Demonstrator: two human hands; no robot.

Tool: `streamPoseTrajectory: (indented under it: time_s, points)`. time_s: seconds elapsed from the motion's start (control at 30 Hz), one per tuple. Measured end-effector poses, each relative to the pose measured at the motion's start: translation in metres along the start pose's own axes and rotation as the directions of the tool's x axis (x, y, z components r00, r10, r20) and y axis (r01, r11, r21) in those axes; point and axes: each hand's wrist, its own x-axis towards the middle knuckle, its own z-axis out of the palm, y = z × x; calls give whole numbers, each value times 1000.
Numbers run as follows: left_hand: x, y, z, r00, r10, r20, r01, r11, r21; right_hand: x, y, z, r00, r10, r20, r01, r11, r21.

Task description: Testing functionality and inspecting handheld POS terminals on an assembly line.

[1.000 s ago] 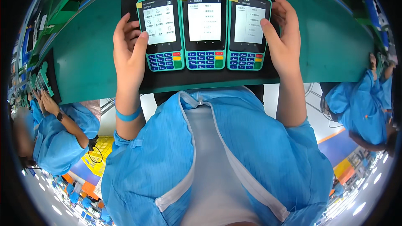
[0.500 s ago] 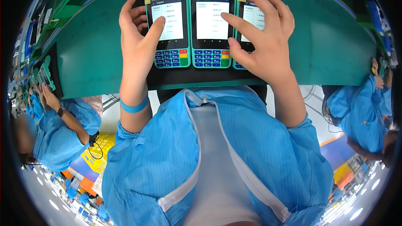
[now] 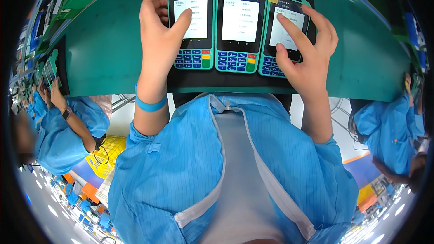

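Three green handheld payment terminals lie side by side, each with a lit list screen, a keypad and a yellow tab at its upper left corner. Around the left edge of the left terminal (image 3: 193, 45) is my left hand (image 3: 161, 40), fingers apart, thumb over the screen. The middle terminal (image 3: 238, 22) has no hand on it. Over the right terminal (image 3: 276, 34) my right hand (image 3: 311, 52) is spread, index fingertip at the upper left of the screen, thumb above its lower part. Whether that fingertip touches the glass I cannot tell. My right hand hides part of that terminal.
Under the terminals is a black mat (image 3: 194, 80) on a green table (image 3: 108, 58). At the left, a person in blue (image 3: 68, 131) handles another green device (image 3: 50, 71); a second person in blue (image 3: 389, 122) sits at the right. A yellow crate (image 3: 108, 156) stands below at the left.
My right hand has moved rightward from the middle terminal to the right one, uncovering the middle screen. My left hand remains at the left terminal. The whole view has shifted slightly.
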Motion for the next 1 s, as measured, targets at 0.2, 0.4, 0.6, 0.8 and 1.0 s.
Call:
streamPoseTrajectory:
  time_s: [0.2,0.4,0.6,0.8,1.0]
  points:
    - [-10,-14,-13,987,-89,-133,76,992,-98,-32,30,-10,982,185,-28,-179,973,146]
    - [-26,-42,-34,976,-106,-192,91,993,-81,-46,47,-15,922,377,91,-377,813,445]
    - [-37,-55,-38,988,-104,-112,56,928,-368,-42,47,-4,931,343,126,-357,775,521]
    - [-31,-51,-40,990,-136,28,126,794,-595,-39,50,-3,935,324,144,-348,763,544]
    - [-28,-35,-9,990,-104,93,139,827,-545,-33,68,-15,919,373,129,-391,818,422]
